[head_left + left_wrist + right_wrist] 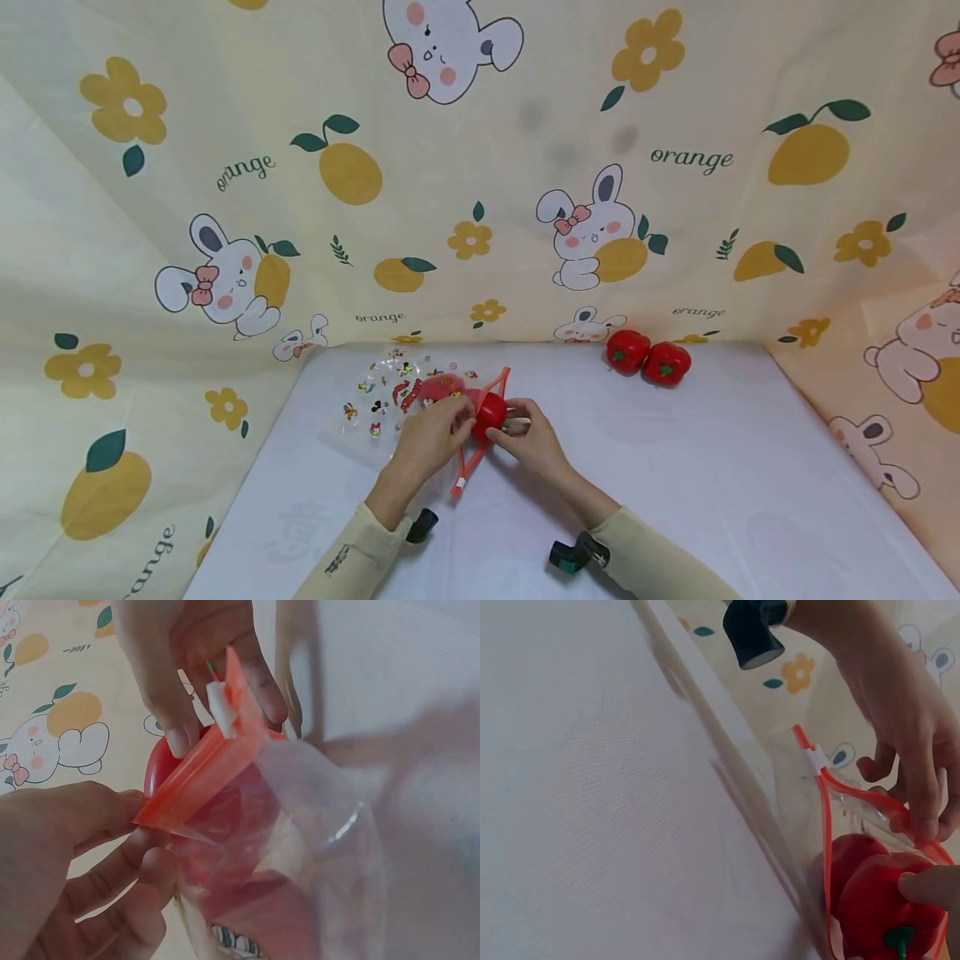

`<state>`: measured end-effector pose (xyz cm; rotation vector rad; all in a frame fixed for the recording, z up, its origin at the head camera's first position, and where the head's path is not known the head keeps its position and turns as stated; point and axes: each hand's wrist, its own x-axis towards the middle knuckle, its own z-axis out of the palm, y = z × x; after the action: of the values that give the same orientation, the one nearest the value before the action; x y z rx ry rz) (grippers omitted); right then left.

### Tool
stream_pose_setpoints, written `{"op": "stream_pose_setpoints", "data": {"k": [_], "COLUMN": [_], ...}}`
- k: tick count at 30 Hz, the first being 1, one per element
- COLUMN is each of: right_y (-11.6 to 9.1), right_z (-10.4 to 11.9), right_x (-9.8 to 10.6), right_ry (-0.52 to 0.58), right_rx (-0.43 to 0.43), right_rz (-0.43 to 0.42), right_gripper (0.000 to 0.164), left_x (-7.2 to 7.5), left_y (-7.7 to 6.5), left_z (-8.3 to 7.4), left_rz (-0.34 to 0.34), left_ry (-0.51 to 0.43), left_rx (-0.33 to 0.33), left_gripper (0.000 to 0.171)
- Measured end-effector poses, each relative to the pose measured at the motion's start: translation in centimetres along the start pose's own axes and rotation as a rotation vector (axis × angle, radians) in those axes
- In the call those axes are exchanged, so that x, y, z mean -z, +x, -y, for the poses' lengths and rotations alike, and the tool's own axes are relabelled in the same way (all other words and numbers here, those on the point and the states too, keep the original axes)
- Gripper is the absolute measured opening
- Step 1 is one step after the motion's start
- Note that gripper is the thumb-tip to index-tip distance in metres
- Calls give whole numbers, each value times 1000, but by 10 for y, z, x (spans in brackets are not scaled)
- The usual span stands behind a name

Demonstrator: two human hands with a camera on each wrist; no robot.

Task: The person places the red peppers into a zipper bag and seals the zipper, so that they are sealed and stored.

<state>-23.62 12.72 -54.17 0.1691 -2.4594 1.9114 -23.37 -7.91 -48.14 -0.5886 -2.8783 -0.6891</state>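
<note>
A clear zip bag with cartoon prints lies on the table, its red zip edge spread open. My left hand pinches one side of that edge. My right hand grips a red bell pepper at the mouth of the bag, thumb on the pepper near its green stem. Between the two zip edges, the pepper sits partly in the opening in the right wrist view. Another red bell pepper shows behind it, inside the bag. A white slider is at one end of the zip.
Two more red bell peppers, a left one and a right one, stand side by side at the back right of the white table. A printed cloth hangs behind the table and along its sides.
</note>
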Motion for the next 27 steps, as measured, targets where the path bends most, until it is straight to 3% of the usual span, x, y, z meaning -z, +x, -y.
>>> {"op": "stream_pose_setpoints", "data": {"k": [14,27], "right_y": [16,23], "right_z": [-2,0], "right_x": [-9,-15], "right_ry": [-39,-40], "right_rx": [54,72], "right_rz": [-58,-105], "right_gripper": [63,59], "left_x": [0,-1], "left_y": [0,1], "left_z": [-3,-4], "left_rz": [5,-2], "left_ry": [11,17], "left_rx": [2,-13], "left_gripper": [13,11]}}
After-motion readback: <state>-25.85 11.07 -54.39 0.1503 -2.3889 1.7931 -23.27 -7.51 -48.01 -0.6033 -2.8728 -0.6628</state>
